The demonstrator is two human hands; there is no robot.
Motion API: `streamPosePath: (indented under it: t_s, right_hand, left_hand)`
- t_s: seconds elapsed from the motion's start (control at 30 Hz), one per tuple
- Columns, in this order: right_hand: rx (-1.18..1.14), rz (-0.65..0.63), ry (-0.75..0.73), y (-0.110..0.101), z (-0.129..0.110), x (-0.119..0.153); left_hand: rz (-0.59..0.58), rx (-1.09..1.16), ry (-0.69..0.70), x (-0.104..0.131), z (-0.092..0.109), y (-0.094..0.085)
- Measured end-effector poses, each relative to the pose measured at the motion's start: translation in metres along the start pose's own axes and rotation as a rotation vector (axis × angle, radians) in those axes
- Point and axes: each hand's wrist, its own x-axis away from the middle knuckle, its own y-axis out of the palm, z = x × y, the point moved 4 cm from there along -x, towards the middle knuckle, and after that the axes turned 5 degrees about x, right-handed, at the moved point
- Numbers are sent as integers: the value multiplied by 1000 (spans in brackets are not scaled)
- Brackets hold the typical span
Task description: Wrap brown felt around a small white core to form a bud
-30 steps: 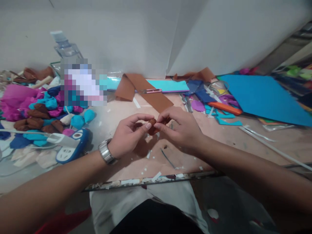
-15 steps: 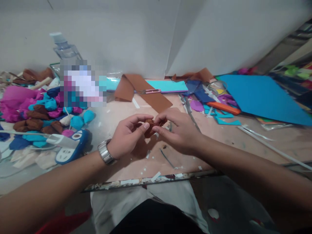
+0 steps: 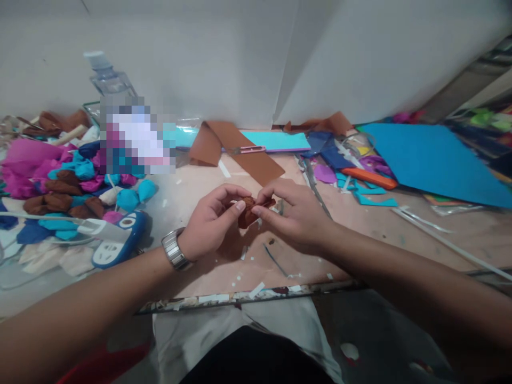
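Observation:
Between my two hands is a small crumpled brown paper piece (image 3: 248,212). My left hand (image 3: 214,218), with a metal watch (image 3: 176,249) on its wrist, pinches it from the left between thumb and fingers. From the right, my right hand (image 3: 294,216) grips the same piece with thumb and forefinger. Just behind the hands lies a folded brown paper strip (image 3: 256,166), and small pink-handled snips (image 3: 251,150) rest on it.
Crumpled magenta, blue and brown paper pieces (image 3: 66,184) heap up at the left beside a blue-and-white power socket (image 3: 120,240) and a clear bottle (image 3: 110,80). An orange cutter (image 3: 370,177) and a blue sheet (image 3: 436,160) lie at the right.
The brown piece has turned slightly between my fingers, and more of its lower part shows. Both hands hold nearly the same place.

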Motion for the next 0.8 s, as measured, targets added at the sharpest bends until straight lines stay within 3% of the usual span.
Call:
streamPosePath:
  t_s: [0.33,0.63,0.8]
  right_hand:
    - [-13,25,-5,-2,-2,-2]
    - [-89,-107,-110,3,-5,-1]
    - [-125,-64,-118,3,-4,-2]
  left_hand:
    - [-76,-53,30,4,-3,1]
    - [-152,-5,5,8,-3,7]
    - [-181,-43,-35,9,-4,9]
